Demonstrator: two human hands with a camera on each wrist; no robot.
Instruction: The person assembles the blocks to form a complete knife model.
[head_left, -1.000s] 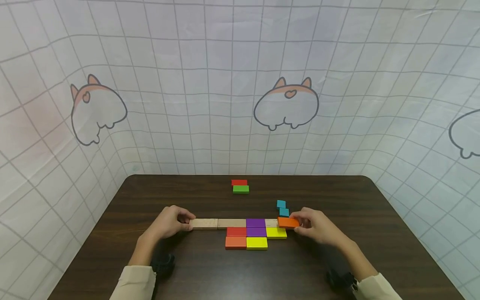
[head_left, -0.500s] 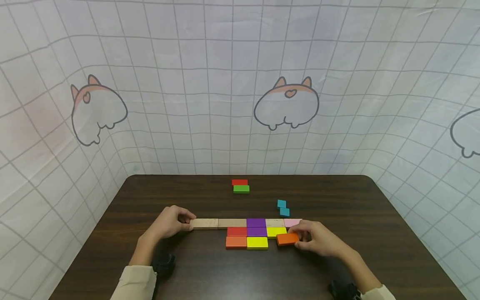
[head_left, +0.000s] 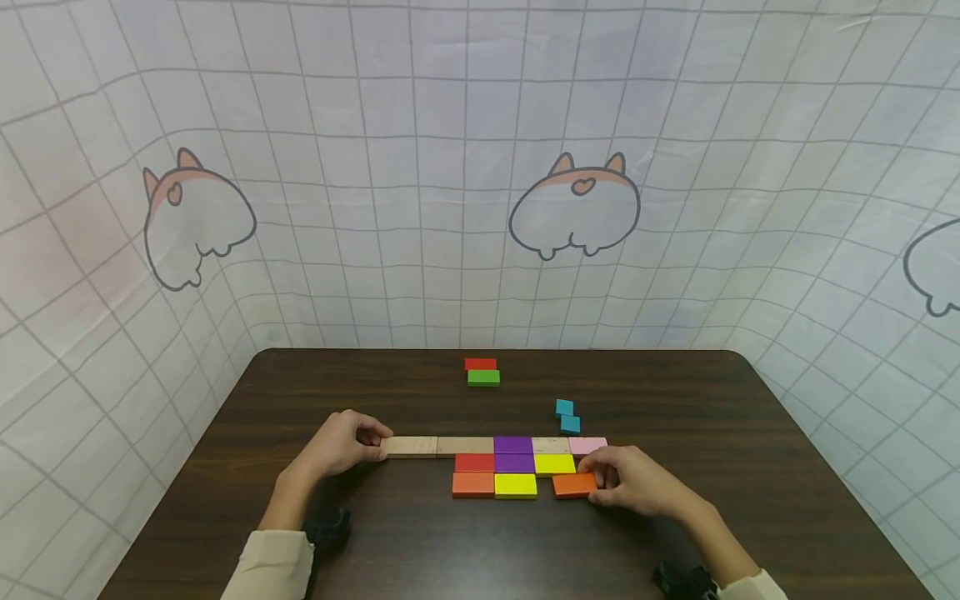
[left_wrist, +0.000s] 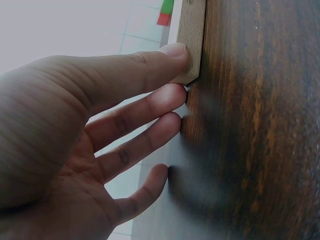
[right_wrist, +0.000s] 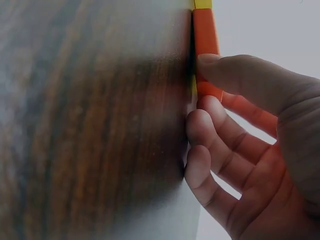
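In the head view, my left hand (head_left: 341, 446) pinches the left end of a plain wooden block (head_left: 408, 447), the first in a straight row. The left wrist view shows that thumb against the side of the wooden block (left_wrist: 192, 45), the other fingers spread beside its end. My right hand (head_left: 637, 482) pinches the right end of an orange block (head_left: 573, 486) between thumb and fingers, low over the table. A small gap parts the orange block from a yellow block (head_left: 515, 486) to its left. Just above it lie another yellow block (head_left: 554, 465) and a pink block (head_left: 588, 446), partly covered by my fingers.
Purple blocks (head_left: 513, 463), a red block (head_left: 475, 463) and an orange-red block (head_left: 473, 485) fill the rows. Two small blue blocks (head_left: 570, 424) lie behind the row. Farther back are a green block (head_left: 483, 378) and a red one on the dark table (head_left: 360, 379).
My right hand has brought the orange block from over the right end of the top row toward me and down beside the lowest row, uncovering the pink block. The left hand stays put.
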